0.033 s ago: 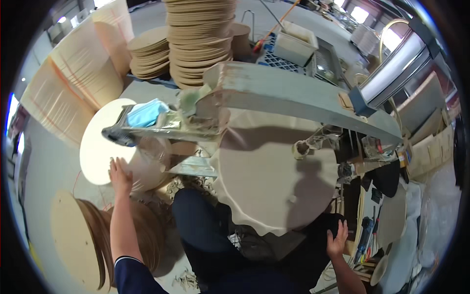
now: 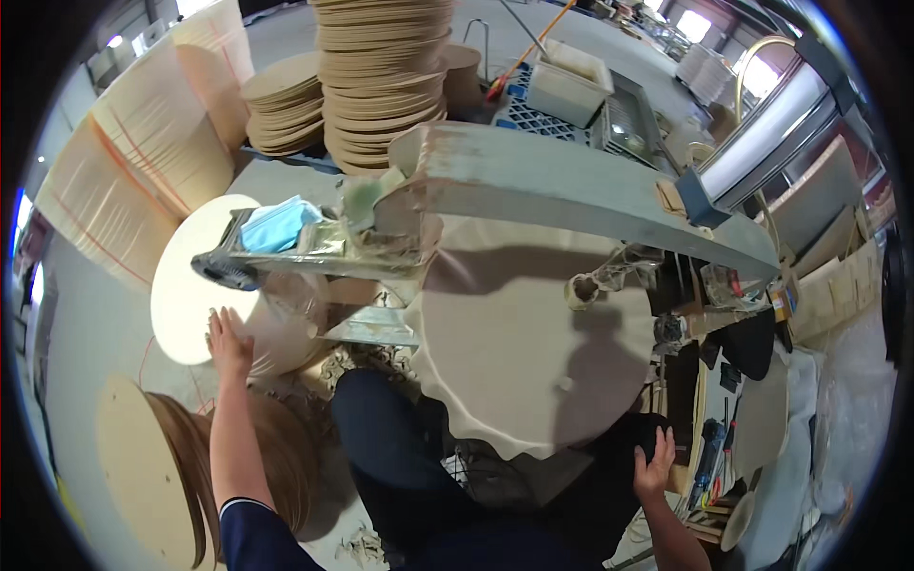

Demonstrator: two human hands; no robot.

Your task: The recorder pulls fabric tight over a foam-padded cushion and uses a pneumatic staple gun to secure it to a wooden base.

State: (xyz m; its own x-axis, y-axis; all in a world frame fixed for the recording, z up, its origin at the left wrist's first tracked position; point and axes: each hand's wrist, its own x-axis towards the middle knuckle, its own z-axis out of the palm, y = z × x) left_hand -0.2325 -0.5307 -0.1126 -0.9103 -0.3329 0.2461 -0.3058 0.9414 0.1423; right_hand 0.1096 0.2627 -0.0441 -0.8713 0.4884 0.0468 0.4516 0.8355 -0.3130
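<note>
My left hand (image 2: 229, 344) lies with fingers stretched out on the edge of a pale round disc (image 2: 195, 295), the top of a stack wrapped in clear film. My right hand (image 2: 653, 466) is open and holds nothing, beside my right thigh. Between them, over my lap, sits a large round piece covered in beige cloth (image 2: 514, 352), its loose edge wavy all around. A grey machine arm (image 2: 571, 181) spans its far side and throws a shadow on it. Neither hand touches the cloth-covered piece.
A blue face mask (image 2: 279, 226) rests on the machine's left end, above a dark fan-like part (image 2: 226, 270). Round boards (image 2: 138, 471) stand at lower left; tall stacks of discs (image 2: 381, 86) rise behind. Tools (image 2: 709, 452) lie at right. A metal cylinder (image 2: 762, 128) sits atop the arm.
The whole view has shifted very slightly. Both hands keep the same pose and place.
</note>
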